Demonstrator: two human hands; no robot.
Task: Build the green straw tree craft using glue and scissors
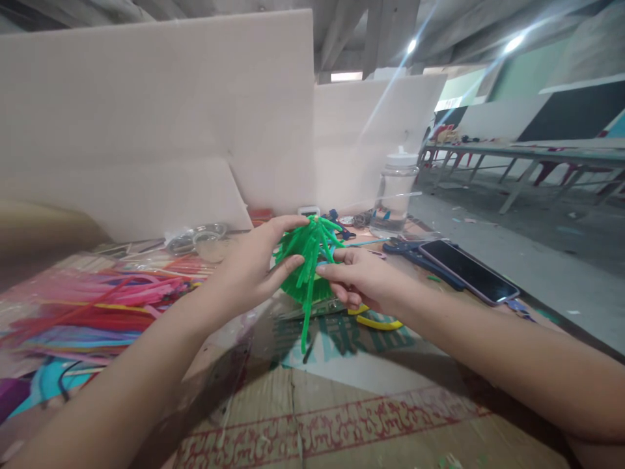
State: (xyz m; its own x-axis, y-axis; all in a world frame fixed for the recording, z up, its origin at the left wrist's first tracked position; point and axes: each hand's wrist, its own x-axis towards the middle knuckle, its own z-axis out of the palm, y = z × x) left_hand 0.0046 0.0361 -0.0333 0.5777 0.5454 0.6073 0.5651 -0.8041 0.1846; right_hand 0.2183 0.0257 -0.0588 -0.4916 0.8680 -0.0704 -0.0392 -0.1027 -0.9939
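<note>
A green pipe-cleaner tree [305, 260] hangs over the cardboard, its many fuzzy strands fanning down from a peak. One longer strand dangles below the others. My left hand [266, 260] grips the tree from the left side, fingers behind the peak and thumb on the front strands. On the other side, my right hand [359, 277] is closed at the strands, with thumb and forefinger pinched together near a green pipe cleaner. Just what sits between those fingertips is hard to see. Yellow-handled pliers [378, 322] lie on the cardboard beneath my right hand.
Bundled coloured pipe cleaners [107, 306] in clear plastic lie at left. A clear water bottle [394, 192], a phone [469, 270] and dark blue-handled scissors [424, 257] lie to the right. White boards [156, 117] stand behind. Printed cardboard [342, 423] covers the table.
</note>
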